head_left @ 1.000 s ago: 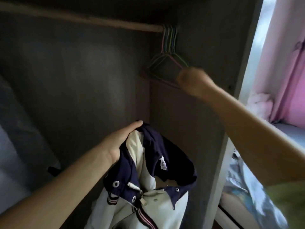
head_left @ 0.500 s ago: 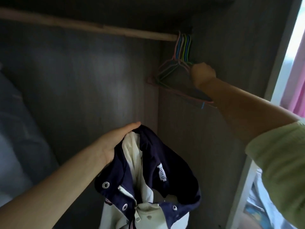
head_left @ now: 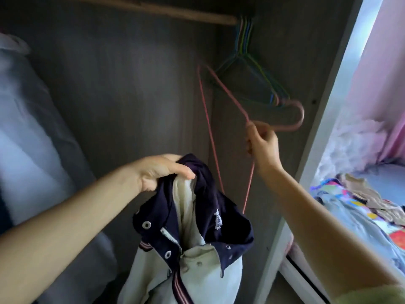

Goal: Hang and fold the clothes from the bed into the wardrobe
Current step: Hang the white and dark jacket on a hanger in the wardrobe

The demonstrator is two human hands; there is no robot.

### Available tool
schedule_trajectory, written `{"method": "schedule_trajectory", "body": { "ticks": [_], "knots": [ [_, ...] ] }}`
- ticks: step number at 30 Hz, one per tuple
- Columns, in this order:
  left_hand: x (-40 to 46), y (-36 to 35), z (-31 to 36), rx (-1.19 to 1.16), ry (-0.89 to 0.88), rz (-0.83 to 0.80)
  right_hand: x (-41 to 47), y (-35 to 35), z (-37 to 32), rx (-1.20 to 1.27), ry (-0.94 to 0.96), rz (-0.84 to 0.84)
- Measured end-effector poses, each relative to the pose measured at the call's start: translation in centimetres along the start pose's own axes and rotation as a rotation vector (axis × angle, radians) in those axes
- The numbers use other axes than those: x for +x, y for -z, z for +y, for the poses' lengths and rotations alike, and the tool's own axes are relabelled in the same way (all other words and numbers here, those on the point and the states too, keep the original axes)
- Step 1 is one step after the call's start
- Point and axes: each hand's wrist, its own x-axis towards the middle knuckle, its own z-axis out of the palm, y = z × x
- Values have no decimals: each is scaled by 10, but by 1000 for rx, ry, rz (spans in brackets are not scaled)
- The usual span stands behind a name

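A: What colours are showing on the jacket (head_left: 197, 244)?

B: It is showing a cream body with a navy collar and lining, silver snaps, and a navy hem band striped in pink.

A: And the hanger (head_left: 221, 88) just above the jacket?

B: The pink hanger is glowing pale against the grey wood-grain wardrobe wall (head_left: 122, 88). Above the jacket, the other hangers (head_left: 247, 62) are showing green, blue, yellow and pink on a light brown rail (head_left: 175, 15).

A: Anything to the right of the jacket?

B: A pink curtain (head_left: 385, 62) is hanging there, and bright multicoloured printed clothes (head_left: 341, 207) with beige pieces are lying there.
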Motion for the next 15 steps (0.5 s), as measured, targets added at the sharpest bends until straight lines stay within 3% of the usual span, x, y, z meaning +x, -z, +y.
{"method": "schedule_trajectory", "body": {
  "ticks": [2, 5, 10, 15],
  "knots": [
    [-3, -10, -11, 95, 23, -5, -15, 14, -13, 120, -73, -22],
    [-12, -34, -37, 155, 38, 120, -48, 55, -30, 194, -49, -3],
    [-33, -84, -80, 177, 85, 326, -101, 129, -51, 721, -131, 2],
    [-66, -132, -75, -7, 127, 182, -160, 141, -42, 753, -256, -147]
  ]
}}
